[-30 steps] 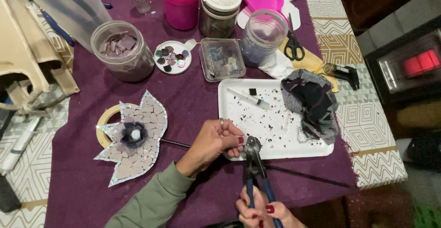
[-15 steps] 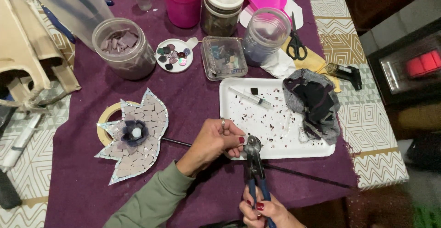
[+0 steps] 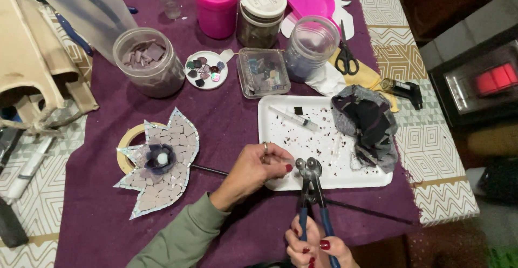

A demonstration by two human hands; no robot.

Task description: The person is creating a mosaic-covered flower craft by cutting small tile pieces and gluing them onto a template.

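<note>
Nippers [image 3: 312, 192]: I am seeing wheeled tile nippers with two round metal cutting wheels at the top and blue handles; they are standing nearly upright, head over the near edge of the white tray [image 3: 280, 133], handles pointing down toward me.
Nipper grip: the right hand [image 3: 315, 246] is wrapping around the lower handles.
Tile piece [image 3: 294, 166]: a small pale, glassy fragment is sitting right at the wheels; its exact shape I cannot tell.
Tile grip: the left hand [image 3: 256, 168] is pinching it between fingertips, just left of the wheels.
</note>
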